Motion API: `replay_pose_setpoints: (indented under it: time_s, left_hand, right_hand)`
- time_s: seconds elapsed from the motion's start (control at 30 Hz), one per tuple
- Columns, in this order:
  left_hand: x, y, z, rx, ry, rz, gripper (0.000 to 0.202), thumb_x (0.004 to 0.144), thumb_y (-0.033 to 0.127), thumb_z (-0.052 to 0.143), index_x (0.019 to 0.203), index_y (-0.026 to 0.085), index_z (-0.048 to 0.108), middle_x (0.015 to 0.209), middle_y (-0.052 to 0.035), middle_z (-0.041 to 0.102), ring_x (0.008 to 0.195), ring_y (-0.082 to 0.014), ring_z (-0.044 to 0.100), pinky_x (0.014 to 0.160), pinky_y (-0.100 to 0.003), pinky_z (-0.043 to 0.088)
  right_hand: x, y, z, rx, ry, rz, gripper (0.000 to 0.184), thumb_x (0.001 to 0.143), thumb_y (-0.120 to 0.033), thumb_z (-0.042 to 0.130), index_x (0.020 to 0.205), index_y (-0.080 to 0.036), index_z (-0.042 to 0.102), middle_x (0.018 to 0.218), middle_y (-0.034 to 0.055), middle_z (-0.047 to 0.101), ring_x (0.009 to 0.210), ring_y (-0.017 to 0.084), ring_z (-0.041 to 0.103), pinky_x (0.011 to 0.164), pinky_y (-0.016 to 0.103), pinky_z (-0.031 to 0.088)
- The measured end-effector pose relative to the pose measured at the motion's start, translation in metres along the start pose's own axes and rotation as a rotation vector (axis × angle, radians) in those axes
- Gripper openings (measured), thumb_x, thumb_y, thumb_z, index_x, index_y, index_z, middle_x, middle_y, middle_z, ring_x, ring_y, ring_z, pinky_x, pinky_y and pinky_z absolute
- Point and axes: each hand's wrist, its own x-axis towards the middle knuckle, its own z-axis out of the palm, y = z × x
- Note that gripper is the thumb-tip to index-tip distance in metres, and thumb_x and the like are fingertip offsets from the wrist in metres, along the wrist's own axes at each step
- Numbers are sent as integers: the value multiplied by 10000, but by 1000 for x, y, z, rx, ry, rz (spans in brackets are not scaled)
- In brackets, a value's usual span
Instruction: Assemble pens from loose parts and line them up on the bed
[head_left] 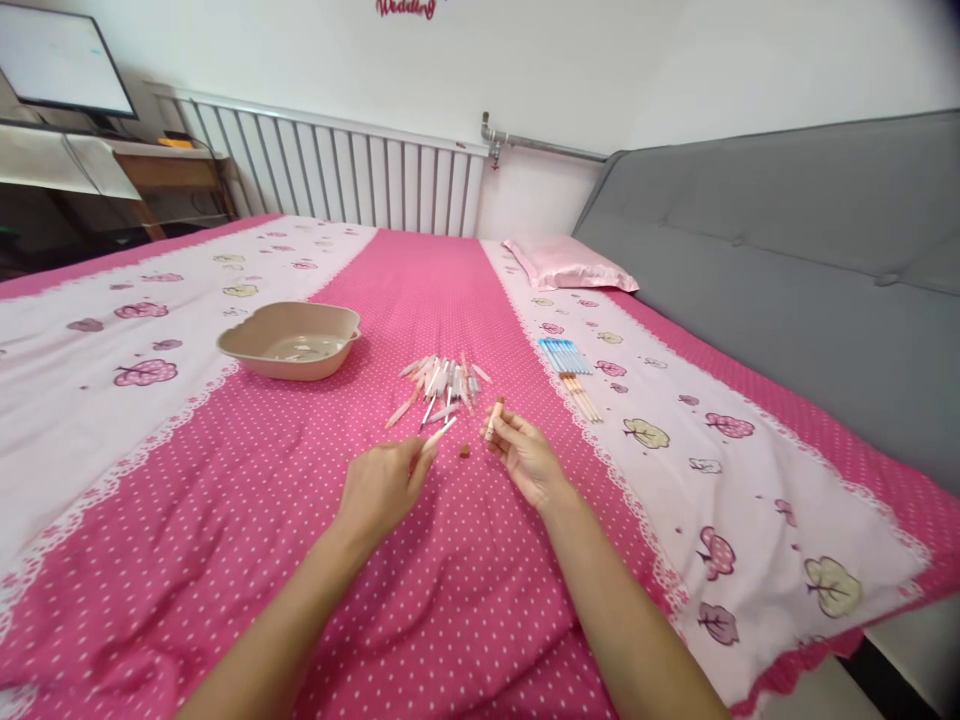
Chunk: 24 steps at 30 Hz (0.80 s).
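A slim pale pen part (440, 433) is pinched in my left hand (384, 485), its tip pointing up to the right. My right hand (525, 455) grips a peach pen barrel (494, 418) with a brown end, held upright. Between the two hands a small brown pen cap (464, 452) lies on the bedspread. Just beyond them spreads a loose pile of pink, white and clear pen parts (446, 380). Off to the right are a row of blue pens (566, 357) and, nearer me, several peach pens with brown ends (581, 397).
A beige plastic basin (300, 365) with a few clear pieces inside stands on the left of the bed. The pink dotted bedspread (442, 600) has folds near me. A pink pillow (570, 265) rests by the grey headboard (787, 220). A white radiator (330, 165) runs along the wall.
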Motion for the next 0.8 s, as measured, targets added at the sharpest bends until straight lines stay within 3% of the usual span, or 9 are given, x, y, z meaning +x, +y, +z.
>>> replay_pose_setpoints:
  time_s: [0.2,0.4,0.8]
  left_hand:
    - [1,0,2,32,-2,17,375,904,411,301,760,190,567,656,-46,631,597,-186,575,526,-268,261]
    - [1,1,4,42,-22,32,354,905,397,312,785,190,573,688,-57,644,613,-193,580,531,-263,258]
    - [0,3,6,54,-47,75,401,917,419,269,727,191,538,643,-52,603,558,-174,538,515,-259,242]
  right_hand:
    - [-1,-1,4,102,14,13,347,616,-265,755,906,-193,578,826,-3,652,678,83,611,577,165,483]
    - [-4,0,8,128,29,-103,596,644,-215,727,1173,-263,457,807,-23,652,711,93,626,625,180,504]
    - [-5,7,14,36,18,-217,518,676,-291,718,1139,-242,492,843,-13,638,756,99,631,679,196,507]
